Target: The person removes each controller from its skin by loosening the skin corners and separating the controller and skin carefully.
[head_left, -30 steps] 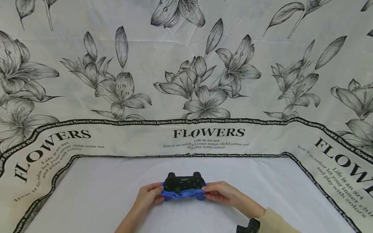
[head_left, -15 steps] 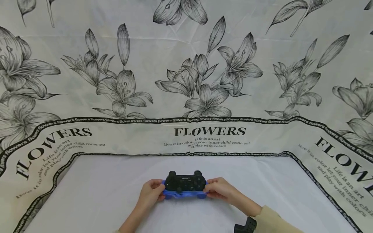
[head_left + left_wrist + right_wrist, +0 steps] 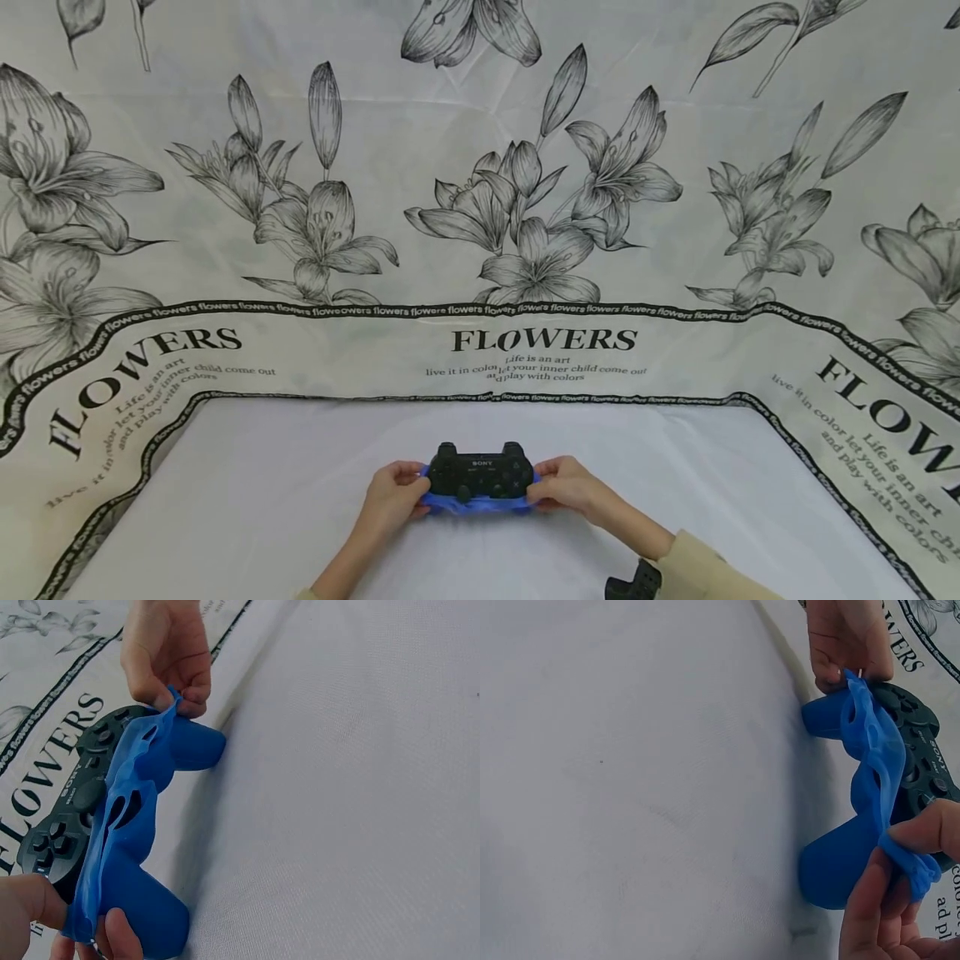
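Note:
A black game controller (image 3: 482, 475) marked SONY sits partly inside a blue silicone sleeve (image 3: 480, 504), held between both hands. The sleeve (image 3: 139, 787) covers the grips and lower side, while the black button face (image 3: 64, 832) shows above its bunched edge. My left hand (image 3: 393, 496) pinches the sleeve's edge at the controller's left end. At the opposite end my right hand (image 3: 570, 487) pinches the other side of the sleeve; in the right wrist view its thumb and fingers (image 3: 866, 904) grip a folded blue flap. The grip ends are hidden in the sleeve.
A white cloth (image 3: 262, 500) covers the table under the hands. Behind and at both sides stands a floral-printed fabric (image 3: 360, 354) with FLOWERS lettering. A black wrist camera (image 3: 633, 581) is strapped by the beige right sleeve (image 3: 708, 571).
Both hands and the controller have shifted slightly right in the head view, along with the background. The blue grip ends show less below the controller. Both hands keep their pinch.

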{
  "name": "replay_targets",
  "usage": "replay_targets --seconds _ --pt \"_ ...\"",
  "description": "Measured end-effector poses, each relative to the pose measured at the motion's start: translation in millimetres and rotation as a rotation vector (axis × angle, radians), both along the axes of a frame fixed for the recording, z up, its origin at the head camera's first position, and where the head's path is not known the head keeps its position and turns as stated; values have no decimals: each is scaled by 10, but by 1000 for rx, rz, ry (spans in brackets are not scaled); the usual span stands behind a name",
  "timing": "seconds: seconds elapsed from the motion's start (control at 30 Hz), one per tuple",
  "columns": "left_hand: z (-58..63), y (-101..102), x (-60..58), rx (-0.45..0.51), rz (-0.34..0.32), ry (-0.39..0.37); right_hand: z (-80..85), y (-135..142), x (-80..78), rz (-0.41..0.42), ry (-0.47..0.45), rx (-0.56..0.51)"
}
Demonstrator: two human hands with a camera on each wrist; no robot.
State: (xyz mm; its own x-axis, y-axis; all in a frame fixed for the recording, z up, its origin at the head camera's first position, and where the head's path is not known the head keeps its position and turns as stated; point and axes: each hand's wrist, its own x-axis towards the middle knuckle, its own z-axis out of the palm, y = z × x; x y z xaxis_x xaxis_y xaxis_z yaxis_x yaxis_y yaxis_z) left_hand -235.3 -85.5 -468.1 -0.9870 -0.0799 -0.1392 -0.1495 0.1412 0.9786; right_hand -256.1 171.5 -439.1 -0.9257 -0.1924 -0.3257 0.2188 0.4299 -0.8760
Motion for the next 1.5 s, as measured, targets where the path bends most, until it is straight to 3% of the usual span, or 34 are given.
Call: replay_targets --seconds 0.2,0.4,0.63,0.93,1.1,1.27,1.5 --pt "45 23 10 -71 17 10 -17 1 -11 -14 18 31" --pt "-14 4 15 -31 -10 9 -67 62 -18 7 -70 -59" --pt "-104 17 31 40 4 -82 -100 126 3 32 -119 -124" --pt "-112 -23 47 4 -10 -22 -61 137 -11 30 -119 -104" --pt "-90 -44 59 -2 -15 -37 -39 124 -27 53 -112 -87" --pt "-85 -14 71 -55 -2 -27 -10 146 -46 118 -61 -55" --pt "-83 -29 57 -90 14 -24 -13 95 -69 192 117 66"
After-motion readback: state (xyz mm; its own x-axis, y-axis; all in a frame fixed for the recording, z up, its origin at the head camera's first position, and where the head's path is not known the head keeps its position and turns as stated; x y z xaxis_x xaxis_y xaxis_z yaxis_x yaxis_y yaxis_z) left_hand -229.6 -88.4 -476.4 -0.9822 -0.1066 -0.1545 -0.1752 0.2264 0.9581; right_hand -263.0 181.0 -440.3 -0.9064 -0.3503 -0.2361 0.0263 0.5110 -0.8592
